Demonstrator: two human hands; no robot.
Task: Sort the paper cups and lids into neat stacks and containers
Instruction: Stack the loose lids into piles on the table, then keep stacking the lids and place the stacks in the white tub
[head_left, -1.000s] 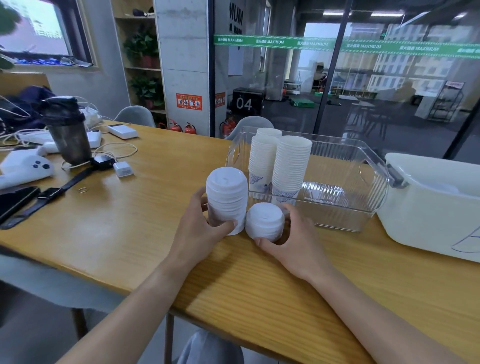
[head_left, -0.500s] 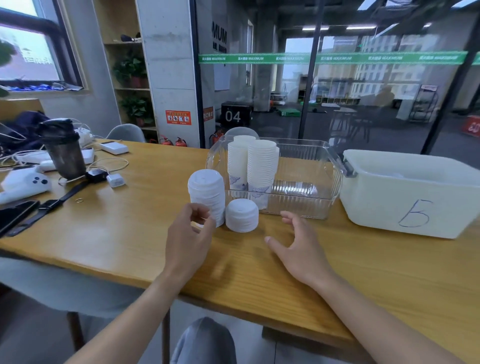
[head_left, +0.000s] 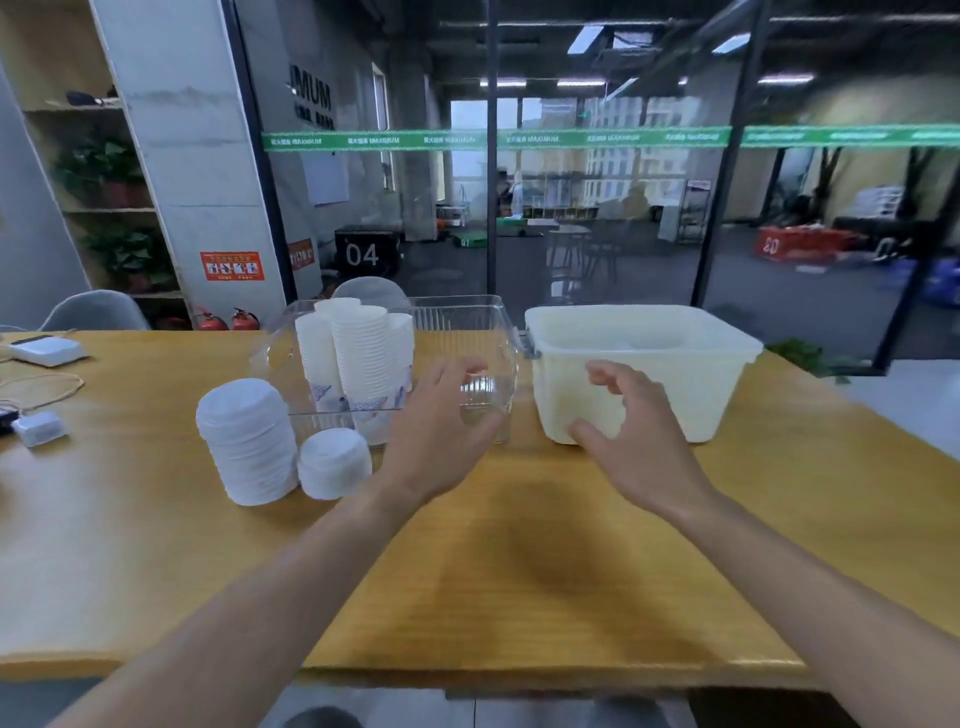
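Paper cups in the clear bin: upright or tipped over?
Upright. The paper cups stand in nested stacks at the left end of the clear bin, rims up, printed bases at the bottom.

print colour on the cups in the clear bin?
Blue, on white paper cups, seen near the stack bottoms. Head view only.

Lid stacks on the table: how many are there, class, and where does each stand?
2. The tall lid stack stands left of the short lid stack, both on the wooden table before the clear bin. Others may be hidden.
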